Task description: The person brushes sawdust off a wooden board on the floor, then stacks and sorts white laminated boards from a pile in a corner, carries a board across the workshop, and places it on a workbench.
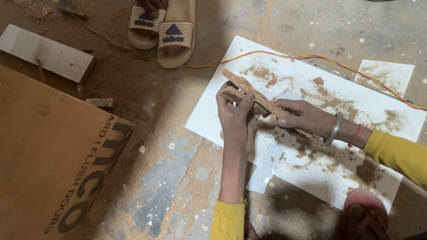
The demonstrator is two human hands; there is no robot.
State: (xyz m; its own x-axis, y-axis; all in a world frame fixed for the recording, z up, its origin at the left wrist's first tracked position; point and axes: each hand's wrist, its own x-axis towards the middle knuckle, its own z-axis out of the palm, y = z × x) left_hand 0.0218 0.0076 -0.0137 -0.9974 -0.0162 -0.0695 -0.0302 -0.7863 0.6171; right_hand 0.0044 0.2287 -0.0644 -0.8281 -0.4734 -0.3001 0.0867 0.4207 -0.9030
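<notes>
A rough wood strip (250,95) is gripped by both the left hand (236,119) and right hand (303,118) over the white sheet's (208,121) left end. Crumbs already litter the sheet; most of the strip seems intact.

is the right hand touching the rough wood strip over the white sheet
Touching. The head view shows the right hand with its fingers closed on the wood strip, while the left hand grips the strip's other end above the white sheet.
</notes>
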